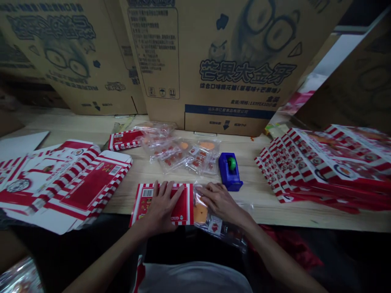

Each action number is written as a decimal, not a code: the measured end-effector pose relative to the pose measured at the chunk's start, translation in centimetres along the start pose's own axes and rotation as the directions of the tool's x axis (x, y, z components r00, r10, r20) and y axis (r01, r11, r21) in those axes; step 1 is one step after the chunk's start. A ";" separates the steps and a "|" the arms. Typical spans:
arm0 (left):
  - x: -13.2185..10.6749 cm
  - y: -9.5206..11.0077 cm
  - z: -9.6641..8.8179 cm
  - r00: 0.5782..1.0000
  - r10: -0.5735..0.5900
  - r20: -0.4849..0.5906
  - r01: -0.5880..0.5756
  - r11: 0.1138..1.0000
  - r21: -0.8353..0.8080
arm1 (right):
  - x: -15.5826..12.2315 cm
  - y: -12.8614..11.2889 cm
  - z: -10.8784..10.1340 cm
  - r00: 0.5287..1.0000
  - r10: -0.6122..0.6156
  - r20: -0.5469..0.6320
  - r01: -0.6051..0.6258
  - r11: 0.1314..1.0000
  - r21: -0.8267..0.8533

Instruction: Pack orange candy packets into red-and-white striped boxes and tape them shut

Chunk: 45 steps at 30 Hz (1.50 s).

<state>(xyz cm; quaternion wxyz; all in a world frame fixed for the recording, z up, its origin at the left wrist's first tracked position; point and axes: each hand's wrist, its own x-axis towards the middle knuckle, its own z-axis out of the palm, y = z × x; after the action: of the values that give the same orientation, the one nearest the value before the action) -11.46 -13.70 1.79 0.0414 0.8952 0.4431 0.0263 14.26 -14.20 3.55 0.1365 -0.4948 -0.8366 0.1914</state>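
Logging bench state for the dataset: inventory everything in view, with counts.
Cardboard cartons: several, brown, upright behind the bench.
Wooden bench: one, pale, under everything.
Left stack of flat boxes: several, red and white, bench left.
Right stack of flat boxes: many, red and white, bench right.
Clear plastic packets: several, orange and red contents, bench middle.
Tape dispenser: one, blue, green roll, right of packets.
Flat box: one, red and white, front edge.
Clear packet: one, orange contents, beside it.
Left hand: bare, on flat box.
Right hand: bare, on clear packet.

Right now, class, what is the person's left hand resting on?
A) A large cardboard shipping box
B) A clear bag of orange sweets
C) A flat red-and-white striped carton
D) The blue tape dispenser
C: the left hand lies spread on top of the flat red-and-white striped carton.
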 end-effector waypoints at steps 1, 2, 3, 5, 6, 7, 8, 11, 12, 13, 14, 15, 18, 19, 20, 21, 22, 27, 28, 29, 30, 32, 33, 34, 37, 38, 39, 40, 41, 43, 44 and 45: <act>0.0 0.0 0.0 1.000 0.003 0.003 -0.003 1.000 0.002 | 0.2 0.0 0.2 1.000 -0.012 0.012 0.012 1.000 -0.017; 0.1 -0.1 0.1 1.000 0.008 0.012 -0.008 1.000 0.003 | 0.4 0.1 0.5 0.999 -0.022 0.025 0.022 0.999 -0.024; 0.1 -0.2 0.1 0.999 0.015 0.029 -0.015 1.000 0.001 | 0.5 0.2 0.8 0.999 -0.022 0.031 0.023 1.000 -0.022; 0.4 -0.5 0.0 0.995 0.042 0.088 -0.041 0.999 -0.015 | 0.8 0.5 1.7 1.000 -0.004 0.020 0.004 1.000 -0.002; 0.6 -0.6 0.0 0.990 0.064 0.125 -0.061 0.998 -0.030 | 0.8 0.6 2.1 1.000 0.006 0.002 -0.006 1.000 0.006; 0.7 -0.8 -0.1 0.982 0.090 0.165 -0.084 0.995 -0.048 | 0.9 0.7 2.4 1.000 0.012 -0.016 -0.012 1.000 0.010; 0.9 -0.9 -0.2 0.973 0.116 0.200 -0.105 0.992 -0.065 | 0.9 0.9 2.6 0.999 0.012 -0.030 -0.012 1.000 0.010; 1.3 -1.2 -0.6 0.957 0.156 0.246 -0.135 0.986 -0.098 | 0.7 1.1 2.6 1.000 0.002 -0.024 -0.002 1.000 0.008; 1.3 -1.3 -0.7 0.958 0.158 0.240 -0.135 0.985 -0.106 | 0.5 1.2 2.5 1.000 0.001 -0.010 0.000 1.000 0.017; 1.4 -1.3 -0.7 0.961 0.161 0.225 -0.138 0.984 -0.116 | 0.4 1.2 2.3 1.000 -0.003 0.009 0.003 1.000 0.029; 1.3 -1.3 -0.7 0.965 0.166 0.202 -0.143 0.982 -0.126 | 0.3 1.2 2.1 1.000 -0.008 0.027 0.007 0.999 0.043; 1.3 -1.3 -0.7 0.969 0.174 0.177 -0.151 0.979 -0.135 | 0.3 1.1 2.0 0.999 -0.014 0.044 0.011 0.998 0.057; 1.0 -1.2 -0.3 0.976 0.190 0.109 -0.174 0.975 -0.141 | 0.4 1.0 2.3 0.998 -0.010 0.058 0.004 0.994 0.106; 0.9 -1.2 -0.2 0.977 0.187 0.106 -0.172 0.976 -0.136 | 0.5 0.9 2.5 0.999 0.008 0.035 -0.013 0.991 0.136; 0.9 -1.3 -0.2 0.976 0.183 0.115 -0.168 0.977 -0.132 | 0.7 0.9 2.8 1.000 0.026 0.003 -0.026 0.984 0.179; 0.9 -1.3 -0.1 0.975 0.180 0.132 -0.163 0.978 -0.129 | 0.7 0.9 3.0 0.998 0.043 -0.039 -0.033 0.973 0.230; 0.9 -1.3 -0.2 0.972 0.176 0.154 -0.157 0.979 -0.126 | 0.6 1.0 3.1 0.994 0.058 -0.091 -0.031 0.959 0.283; 1.0 -1.3 -0.5 0.956 0.163 0.244 -0.139 0.984 -0.111 | -4.3 2.1 2.3 0.818 0.300 -0.491 -0.114 0.921 0.373; 1.1 -1.4 -0.5 0.955 0.161 0.248 -0.137 0.984 -0.110 | -6.1 2.4 2.0 0.743 0.381 -0.550 -0.198 0.910 0.364; 1.1 -1.4 -0.5 0.956 0.162 0.244 -0.138 0.984 -0.113 | -8.0 2.7 1.7 0.675 0.454 -0.582 -0.291 0.888 0.356; 1.0 -1.5 -0.4 0.958 0.168 0.232 -0.143 0.983 -0.119 | -9.8 2.9 1.6 0.622 0.527 -0.580 -0.383 0.850 0.362; 1.0 -1.5 -0.1 0.963 0.184 0.198 -0.159 0.978 -0.132 | -12.6 2.9 1.5 0.619 0.639 -0.457 -0.483 0.769 0.420; 1.0 -1.6 0.1 0.965 0.191 0.181 -0.168 0.976 -0.136 | -13.3 2.7 1.6 0.643 0.666 -0.378 -0.496 0.738 0.457; 1.0 -1.5 0.2 0.966 0.198 0.167 -0.175 0.975 -0.139 | -13.6 2.2 1.8 0.675 0.668 -0.313 -0.485 0.722 0.494; 1.0 -1.2 0.4 0.969 0.206 0.135 -0.188 0.973 -0.137 | -11.7 0.4 2.9 0.744 0.616 -0.261 -0.391 0.717 0.577; 1.1 -0.9 0.4 0.970 0.210 0.126 -0.193 0.972 -0.134 | -10.5 -0.3 3.4 0.764 0.593 -0.254 -0.355 0.715 0.602; 1.1 -0.7 0.4 0.971 0.210 0.116 -0.195 0.972 -0.129 | -9.2 -1.1 3.9 0.789 0.568 -0.236 -0.320 0.707 0.631; 1.2 -0.4 0.4 0.972 0.209 0.107 -0.196 0.973 -0.122 | -7.9 -1.8 4.5 0.815 0.539 -0.213 -0.288 0.696 0.658; 1.2 -0.2 0.4 0.973 0.207 0.099 -0.195 0.974 -0.115 | -6.7 -2.5 5.2 0.839 0.508 -0.195 -0.260 0.689 0.676; 1.4 0.1 0.4 0.977 0.194 0.089 -0.184 0.977 -0.107 | -4.7 -3.8 6.1 0.881 0.438 -0.180 -0.206 0.698 0.686; 1.5 0.1 0.3 0.980 0.180 0.083 -0.171 0.980 -0.107 | -4.1 -4.4 6.4 0.895 0.409 -0.178 -0.185 0.703 0.687; 1.6 0.0 0.2 0.985 0.158 0.073 -0.150 0.983 -0.108 | -3.7 -4.7 6.5 0.900 0.396 -0.182 -0.171 0.703 0.690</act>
<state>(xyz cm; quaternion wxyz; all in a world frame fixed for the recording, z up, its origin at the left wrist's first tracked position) -10.48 -12.46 1.61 0.1028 0.9238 0.3685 0.0156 9.62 -20.78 -0.25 0.4025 -0.5628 -0.5939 0.4105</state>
